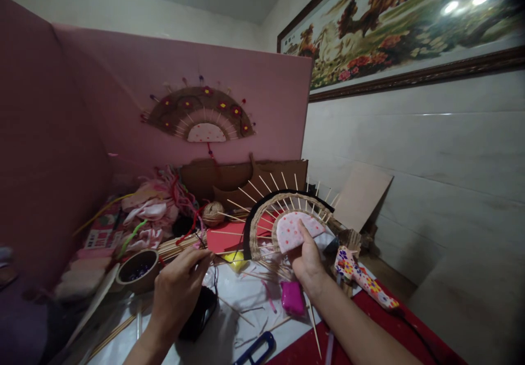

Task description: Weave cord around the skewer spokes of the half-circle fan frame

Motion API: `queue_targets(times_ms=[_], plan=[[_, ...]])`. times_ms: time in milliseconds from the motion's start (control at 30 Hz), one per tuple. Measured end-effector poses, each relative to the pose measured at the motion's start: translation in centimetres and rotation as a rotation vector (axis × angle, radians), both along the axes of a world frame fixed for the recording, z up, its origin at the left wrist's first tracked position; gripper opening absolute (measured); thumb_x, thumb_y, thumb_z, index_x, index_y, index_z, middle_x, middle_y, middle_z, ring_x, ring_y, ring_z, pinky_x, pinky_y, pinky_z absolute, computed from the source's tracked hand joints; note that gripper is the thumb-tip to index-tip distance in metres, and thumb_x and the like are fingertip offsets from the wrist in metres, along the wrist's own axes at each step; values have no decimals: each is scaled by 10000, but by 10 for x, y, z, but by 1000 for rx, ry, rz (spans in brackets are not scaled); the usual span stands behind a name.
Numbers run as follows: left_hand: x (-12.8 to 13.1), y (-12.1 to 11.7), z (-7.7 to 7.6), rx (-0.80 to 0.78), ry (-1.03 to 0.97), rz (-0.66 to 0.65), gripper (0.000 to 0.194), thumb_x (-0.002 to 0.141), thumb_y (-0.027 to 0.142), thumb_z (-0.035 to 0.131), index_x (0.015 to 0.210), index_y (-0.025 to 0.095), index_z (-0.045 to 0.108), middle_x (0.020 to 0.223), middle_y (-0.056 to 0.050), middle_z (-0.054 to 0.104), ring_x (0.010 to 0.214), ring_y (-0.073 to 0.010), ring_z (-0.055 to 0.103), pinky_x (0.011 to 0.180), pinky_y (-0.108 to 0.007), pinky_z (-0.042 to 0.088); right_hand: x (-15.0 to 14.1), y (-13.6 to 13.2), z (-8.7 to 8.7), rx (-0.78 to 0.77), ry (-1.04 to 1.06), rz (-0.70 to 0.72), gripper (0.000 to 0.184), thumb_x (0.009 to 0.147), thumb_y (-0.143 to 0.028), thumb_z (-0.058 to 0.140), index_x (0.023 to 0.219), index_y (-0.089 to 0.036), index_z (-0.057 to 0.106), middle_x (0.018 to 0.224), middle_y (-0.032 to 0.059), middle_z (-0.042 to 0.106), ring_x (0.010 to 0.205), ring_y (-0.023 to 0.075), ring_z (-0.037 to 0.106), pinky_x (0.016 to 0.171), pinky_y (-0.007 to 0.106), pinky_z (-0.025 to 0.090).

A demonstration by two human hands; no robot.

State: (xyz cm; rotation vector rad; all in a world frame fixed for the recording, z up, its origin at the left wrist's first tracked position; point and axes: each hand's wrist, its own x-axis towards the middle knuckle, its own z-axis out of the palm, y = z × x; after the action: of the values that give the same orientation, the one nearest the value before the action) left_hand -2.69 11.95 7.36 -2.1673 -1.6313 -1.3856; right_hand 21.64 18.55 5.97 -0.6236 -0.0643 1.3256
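My right hand (308,258) grips a half-round fan (262,227) by its dotted white base, thumb on the front. Thin wooden sticks radiate from the base, with bands of tan twine and black yarn woven around them. My left hand (184,277) is closed in a pinch on a strand of black yarn (223,256), to the left of the fan. Under that hand a ball of black yarn (200,313) rests on the white table covering. A pink packet (292,298) lies below the fan.
A finished fan (200,110) hangs on the pink board. At left stand a bowl of dark beads (137,272) and a pile of pink yarn (151,206). A twine ball (214,213) sits behind. To the right lies a flowered glue gun (365,277); a blue-handled cutter (258,348) is in front.
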Motion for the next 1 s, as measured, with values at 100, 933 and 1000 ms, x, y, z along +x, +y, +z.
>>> queue_targets(times_ms=[100,933,1000], plan=[[-4,3,-2,-190,-313,-107,180,748,358,598,819,205,660,726,-7,686,674,-153,626,609,-227,475,0,0,1,-7,-5,2,191,725,-245,639,901,-172,625,700,-8,707,599,130,645,573,233,527],[46,-9,-26,-372,-138,-387,212,815,210,463,657,189,603,571,5,575,529,-117,520,529,-206,397,-9,-6,-7,66,41,175,240,719,-284,664,927,-170,632,794,19,717,682,143,656,631,252,530],[46,-9,-25,-328,-165,-382,155,781,194,498,676,190,612,640,-14,623,597,-139,562,582,-223,425,-9,-6,-7,62,47,174,237,723,-290,661,925,-169,632,787,22,717,677,143,656,629,253,530]])
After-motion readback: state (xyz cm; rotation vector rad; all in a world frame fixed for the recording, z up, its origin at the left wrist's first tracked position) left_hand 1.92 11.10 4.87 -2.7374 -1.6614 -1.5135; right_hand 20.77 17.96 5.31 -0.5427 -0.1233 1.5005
